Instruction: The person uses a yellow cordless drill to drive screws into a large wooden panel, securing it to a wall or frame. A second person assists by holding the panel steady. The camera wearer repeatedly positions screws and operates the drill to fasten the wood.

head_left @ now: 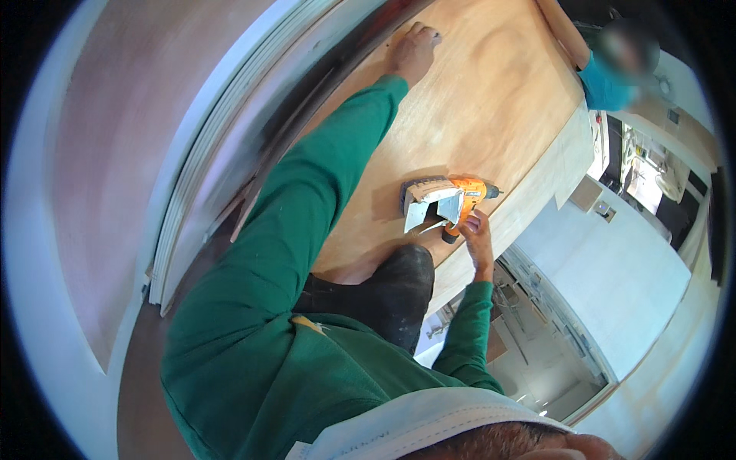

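Note:
My left hand [414, 52] rests far out on a large plywood sheet [491, 100], its fingers curled; anything inside them is hidden. Close to my knee, an orange cordless drill [469, 188] lies on the sheet, its dark chuck pointing right. Against the drill stands a small torn cardboard box [434, 205] with white flaps up. My right hand [478, 234] is beside the drill's lower part and the box, fingers bent inward. What its fingertips pinch, if anything, is too small to make out.
My dark-trousered knee [402, 276] is on the sheet. Several stacked panels [230, 115] lean along the left. A co-worker in a teal shirt [606, 83] is at the far right, one arm near the sheet's edge. A lower level with clutter [537, 337] shows beyond the right edge.

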Demonstrator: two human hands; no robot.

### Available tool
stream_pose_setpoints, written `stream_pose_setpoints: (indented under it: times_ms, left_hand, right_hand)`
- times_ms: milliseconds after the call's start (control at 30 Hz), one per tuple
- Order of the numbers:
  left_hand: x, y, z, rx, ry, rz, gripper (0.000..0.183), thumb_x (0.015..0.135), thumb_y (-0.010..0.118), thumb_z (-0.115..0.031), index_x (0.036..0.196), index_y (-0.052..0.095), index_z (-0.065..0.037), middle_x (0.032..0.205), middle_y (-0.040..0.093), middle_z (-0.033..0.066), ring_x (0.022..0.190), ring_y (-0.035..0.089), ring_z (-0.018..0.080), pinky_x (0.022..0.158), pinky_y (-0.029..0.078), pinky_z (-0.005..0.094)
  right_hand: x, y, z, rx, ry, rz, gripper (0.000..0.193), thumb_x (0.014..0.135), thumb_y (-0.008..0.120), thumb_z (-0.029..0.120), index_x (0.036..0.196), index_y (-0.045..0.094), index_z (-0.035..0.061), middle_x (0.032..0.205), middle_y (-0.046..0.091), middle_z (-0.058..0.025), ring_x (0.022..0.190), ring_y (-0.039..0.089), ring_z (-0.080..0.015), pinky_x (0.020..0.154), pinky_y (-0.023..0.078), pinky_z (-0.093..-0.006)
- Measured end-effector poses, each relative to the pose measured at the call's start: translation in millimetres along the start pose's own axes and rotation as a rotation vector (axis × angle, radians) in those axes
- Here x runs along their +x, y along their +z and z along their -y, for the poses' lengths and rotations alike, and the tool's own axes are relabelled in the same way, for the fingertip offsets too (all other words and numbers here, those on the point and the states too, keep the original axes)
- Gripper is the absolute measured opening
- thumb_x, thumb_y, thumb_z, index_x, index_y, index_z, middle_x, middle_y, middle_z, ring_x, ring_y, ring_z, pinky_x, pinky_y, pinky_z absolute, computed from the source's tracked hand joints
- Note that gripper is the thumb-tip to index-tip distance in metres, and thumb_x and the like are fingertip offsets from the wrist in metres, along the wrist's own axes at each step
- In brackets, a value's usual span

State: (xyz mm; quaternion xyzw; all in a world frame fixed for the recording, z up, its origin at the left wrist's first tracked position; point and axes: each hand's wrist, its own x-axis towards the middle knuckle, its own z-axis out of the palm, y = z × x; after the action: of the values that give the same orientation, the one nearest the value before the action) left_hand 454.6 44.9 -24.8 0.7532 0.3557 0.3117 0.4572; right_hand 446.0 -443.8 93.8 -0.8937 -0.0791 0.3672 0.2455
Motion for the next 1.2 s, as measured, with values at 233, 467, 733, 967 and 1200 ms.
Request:
stream_pose_setpoints:
  times_ms: [233,467,733,967,1200]
  left_hand:
    - [40,64,-1,0.026,0.155,0.100,0.019,0.102,0.061,-0.019,0.112,0.075,-0.010,0.113,0.073,0.0153,0.104,0.072,0.0393,0.092,0.057,0.0500]
    - [157,111,32,-0.074,0.006,-0.153,0.031,0.099,0.062,-0.028,0.101,0.079,-0.002,0.105,0.076,0.0236,0.098,0.074,0.0431,0.084,0.057,0.0529]
    - [158,88,4,-0.108,-0.064,-0.206,0.025,0.099,0.062,-0.028,0.105,0.080,-0.013,0.105,0.077,0.0197,0.103,0.074,0.0409,0.088,0.057,0.0506]
    - [160,89,-2,0.067,-0.084,-0.120,0.027,0.104,0.058,-0.031,0.109,0.077,-0.014,0.113,0.075,0.0161,0.105,0.072,0.0389,0.087,0.057,0.0533]
    - [157,96,1,0.185,0.008,-0.078,0.027,0.108,0.052,-0.028,0.116,0.073,-0.013,0.118,0.072,0.0134,0.109,0.069,0.0391,0.091,0.056,0.0547]
  right_hand:
    - [30,34,-21,-0.278,0.027,-0.318,0.064,0.089,0.087,0.035,0.123,0.051,-0.0061,0.110,0.069,-0.0244,0.101,0.070,-0.0323,0.089,0.057,-0.0424]
    - [48,18,-16,-0.037,-0.100,-0.462,0.048,0.092,0.077,0.016,0.129,0.055,-0.0045,0.111,0.068,-0.0119,0.100,0.065,-0.0213,0.087,0.054,-0.0347]
    - [62,-90,168,0.298,-0.246,-0.409,0.024,0.095,0.073,0.011,0.116,0.066,0.0031,0.091,0.068,-0.0031,0.079,0.065,-0.0133,0.069,0.053,-0.0305]
    - [174,-61,329,0.398,-0.388,-0.018,0.025,0.096,0.076,0.019,0.112,0.069,0.0014,0.090,0.069,-0.0061,0.078,0.068,-0.0142,0.071,0.059,-0.0308]
    - [252,-27,420,0.278,-0.397,-0.005,0.019,0.094,0.072,0.007,0.112,0.068,0.0024,0.077,0.064,-0.0028,0.060,0.062,-0.0152,0.053,0.054,-0.0317]
